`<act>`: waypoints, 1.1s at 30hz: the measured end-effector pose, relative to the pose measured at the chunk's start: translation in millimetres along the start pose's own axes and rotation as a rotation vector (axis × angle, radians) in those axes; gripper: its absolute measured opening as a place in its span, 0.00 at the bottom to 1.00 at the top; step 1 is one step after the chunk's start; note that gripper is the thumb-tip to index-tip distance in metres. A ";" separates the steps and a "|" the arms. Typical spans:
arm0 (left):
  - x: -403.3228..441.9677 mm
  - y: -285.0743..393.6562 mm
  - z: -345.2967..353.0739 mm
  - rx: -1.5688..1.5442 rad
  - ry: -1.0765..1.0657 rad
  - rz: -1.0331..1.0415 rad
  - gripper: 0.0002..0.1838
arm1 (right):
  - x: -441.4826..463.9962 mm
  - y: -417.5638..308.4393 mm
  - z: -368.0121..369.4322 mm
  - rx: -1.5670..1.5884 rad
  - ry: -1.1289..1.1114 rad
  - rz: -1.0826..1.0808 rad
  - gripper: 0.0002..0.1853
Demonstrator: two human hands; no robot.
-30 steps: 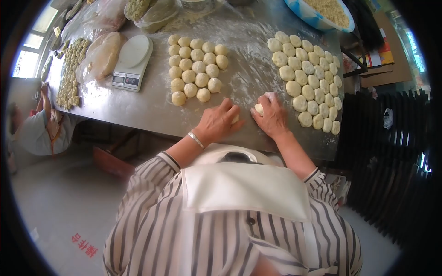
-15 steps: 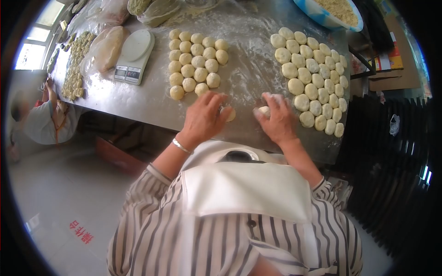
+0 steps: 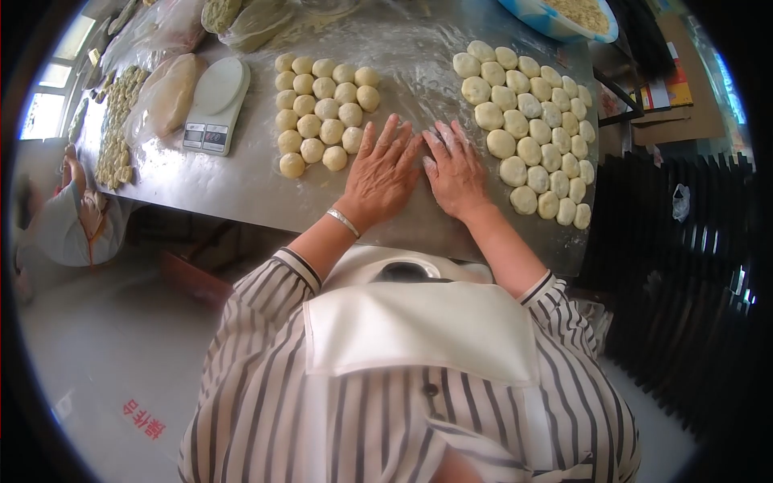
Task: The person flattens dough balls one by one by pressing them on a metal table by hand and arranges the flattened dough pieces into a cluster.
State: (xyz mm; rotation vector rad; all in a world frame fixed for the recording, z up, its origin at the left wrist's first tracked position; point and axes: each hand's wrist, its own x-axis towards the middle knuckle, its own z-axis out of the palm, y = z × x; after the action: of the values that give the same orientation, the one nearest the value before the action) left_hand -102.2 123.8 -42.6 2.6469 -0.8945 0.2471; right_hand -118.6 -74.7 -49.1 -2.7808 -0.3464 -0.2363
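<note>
Palms down, fingers outstretched, the left hand (image 3: 381, 173) and right hand (image 3: 456, 173) hide what, if anything, is beneath — I cannot tell — between round, smooth dough balls (image 3: 326, 109) and flatter dough discs (image 3: 540, 130) on the flour-dusted metal tabletop (image 3: 419, 88), a blue-and-white bowl (image 3: 535, 22) cut off above.

On floured metal bench (image 3: 266, 189): flattened rounds (image 3: 539, 130) along right edge; dough balls (image 3: 326, 109), then scale (image 3: 217, 90), toward left edge.
</note>
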 end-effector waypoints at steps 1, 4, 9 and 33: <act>-0.5 0.0 0.5 0.006 -0.011 0.010 0.32 | -1.4 0.5 1.5 -0.011 -0.011 -0.003 0.27; -1.1 -3.0 4.3 0.017 -0.051 0.015 0.34 | -3.8 1.3 5.3 -0.014 -0.025 0.000 0.29; 1.0 -3.4 5.9 0.022 -0.045 0.026 0.33 | -3.6 -0.4 8.0 -0.032 -0.019 0.002 0.30; -41.7 19.0 -70.7 -0.596 -0.243 -0.290 0.12 | -58.8 -5.8 -64.6 0.367 -0.042 0.184 0.23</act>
State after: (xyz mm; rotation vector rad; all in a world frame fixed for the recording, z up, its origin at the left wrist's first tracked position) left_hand -150.6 158.7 16.8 2.2200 -0.5254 -0.3651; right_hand -184.3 -103.6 1.1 -2.4368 -0.1251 -0.0615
